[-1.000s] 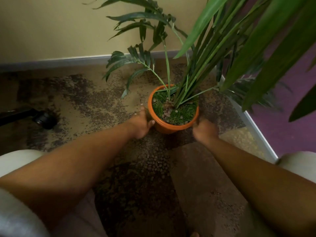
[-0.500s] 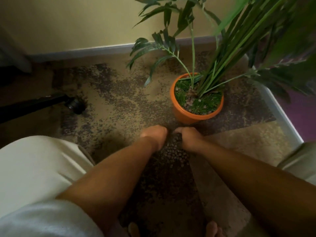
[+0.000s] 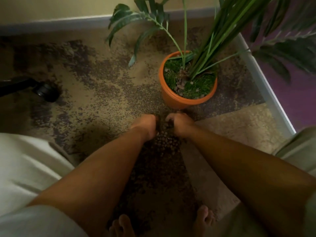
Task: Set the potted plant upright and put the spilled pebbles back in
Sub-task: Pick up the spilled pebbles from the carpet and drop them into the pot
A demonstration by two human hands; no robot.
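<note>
Pot (image 3: 172, 98), orange, stood upright on the carpet (image 3: 95, 93) in the corner of the room, with the plant (image 3: 205, 53) rising from green moss and a few pebbles inside it. Spilled pebbles (image 3: 164, 142) lay in a dark strip on the carpet, running from the pot's base back toward the person's bare feet (image 3: 123, 224). Left hand (image 3: 147, 124) and right hand (image 3: 177, 123) were pressed down on the near end of that strip, just beside each other, fingers curled inward around pebbles in a scooping grip. A black chair caster (image 3: 46, 89) rested well apart at left.
</note>
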